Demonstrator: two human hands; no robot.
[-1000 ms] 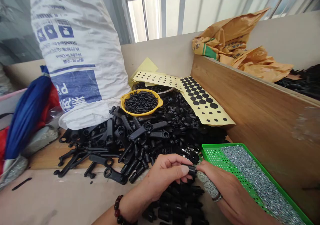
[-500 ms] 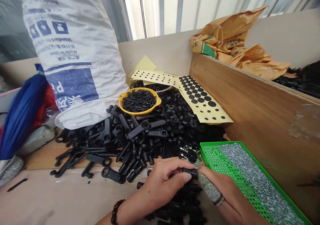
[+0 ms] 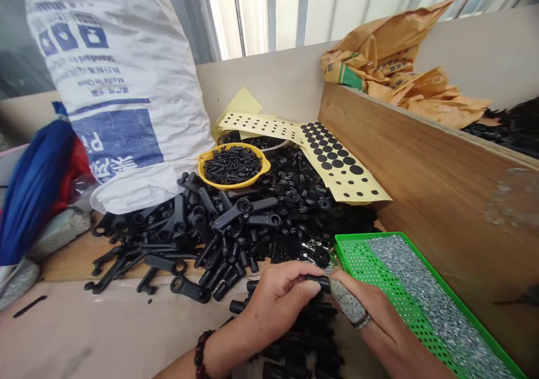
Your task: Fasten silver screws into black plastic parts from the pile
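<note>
Between thumb and fingers, my left hand (image 3: 281, 297) grips a short black plastic tube (image 3: 323, 283), which lies roughly level and points right. My right hand (image 3: 362, 300) is closed at the tube's right end, with a speckled grey cover on its thumb. Whatever that hand pinches is too small or hidden to name. Under both hands lie several similar black tubes (image 3: 305, 342) in a loose pile. Just beyond the fingers are small shiny metal pieces (image 3: 314, 250) among black parts.
A green perforated tray (image 3: 370, 272) with small silvery metal parts (image 3: 433, 295) sits at right, beside a wooden divider (image 3: 412, 149). Black crank-like arms (image 3: 189, 289) and a yellow bowl (image 3: 199, 171) of black screw-like pieces lie ahead. A white sack (image 3: 126, 76) stands left; dotted yellow sheets (image 3: 357, 185) lie behind.
The view has shifted slightly, so the scene sits a little higher. Both hands stay together at the black tube, with my right hand pressed closer to its end.
</note>
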